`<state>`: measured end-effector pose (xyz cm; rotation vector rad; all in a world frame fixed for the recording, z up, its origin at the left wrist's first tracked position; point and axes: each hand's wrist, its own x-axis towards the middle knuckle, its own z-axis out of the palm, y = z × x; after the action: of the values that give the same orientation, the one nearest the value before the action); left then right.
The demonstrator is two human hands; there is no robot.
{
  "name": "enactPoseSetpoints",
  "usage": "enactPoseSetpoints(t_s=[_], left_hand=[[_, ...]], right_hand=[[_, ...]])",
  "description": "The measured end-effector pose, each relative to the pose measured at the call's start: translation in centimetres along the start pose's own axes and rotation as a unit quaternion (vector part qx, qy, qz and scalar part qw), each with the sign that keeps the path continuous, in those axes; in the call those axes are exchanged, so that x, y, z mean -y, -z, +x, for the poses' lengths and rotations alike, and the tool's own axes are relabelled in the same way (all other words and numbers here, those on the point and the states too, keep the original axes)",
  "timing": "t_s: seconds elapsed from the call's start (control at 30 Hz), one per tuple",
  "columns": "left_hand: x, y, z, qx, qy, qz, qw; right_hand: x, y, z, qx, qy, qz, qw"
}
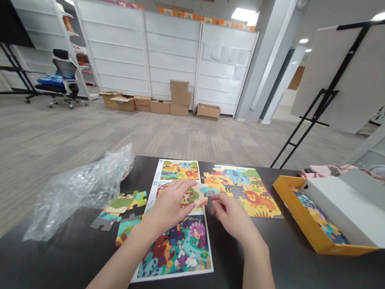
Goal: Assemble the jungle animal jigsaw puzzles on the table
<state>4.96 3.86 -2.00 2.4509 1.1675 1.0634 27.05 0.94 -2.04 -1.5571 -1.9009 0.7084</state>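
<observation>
A puzzle piece [204, 190] with a green tree and a blue cloud is between my hands, above the printed picture sheet [209, 263]. My left hand [172, 204] grips its left side between thumb and fingers. At its right end, the curled fingertips of my right hand [231, 214] pinch the edge. Just beyond the right hand lies a partly joined puzzle [260, 198] with an elephant and lions; a gap shows dark in its middle. Several loose puzzle pieces [122, 204] lie left of the sheet, some overlapping.
Crumpled clear plastic wrap [72, 199] covers the left part of the black table [230, 278]. An open yellow box [327, 232] with colourful pieces inside stands at the right, its white flap raised. Folded cloth [333, 171] lies behind it. Cardboard boxes [179, 98] stand by the far shelves.
</observation>
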Motion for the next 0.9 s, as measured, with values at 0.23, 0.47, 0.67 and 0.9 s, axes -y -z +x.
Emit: enactPoseSetpoints(t_s=[0.23,0.47,0.67,0.9], left_hand=[[-0.05,-0.04,-0.19,-0.002,0.004,0.006,1.0],[-0.15,-0.28,-0.18,-0.002,-0.018,0.011,1.0],[-0.01,-0.71,-0.18,-0.005,-0.036,0.016,0.999],[-0.02,-0.84,-0.14,0.013,-0.057,-0.007,0.998]], right_hand=[[1.13,0.15,0.01,0.011,0.015,-0.019,1.0],[0.84,0.07,0.02,0.006,0.019,-0.015,1.0],[0.44,0.09,-0.05,0.005,0.017,-0.009,1.0],[0.6,0.22,-0.03,0.024,0.02,-0.004,1.0]])
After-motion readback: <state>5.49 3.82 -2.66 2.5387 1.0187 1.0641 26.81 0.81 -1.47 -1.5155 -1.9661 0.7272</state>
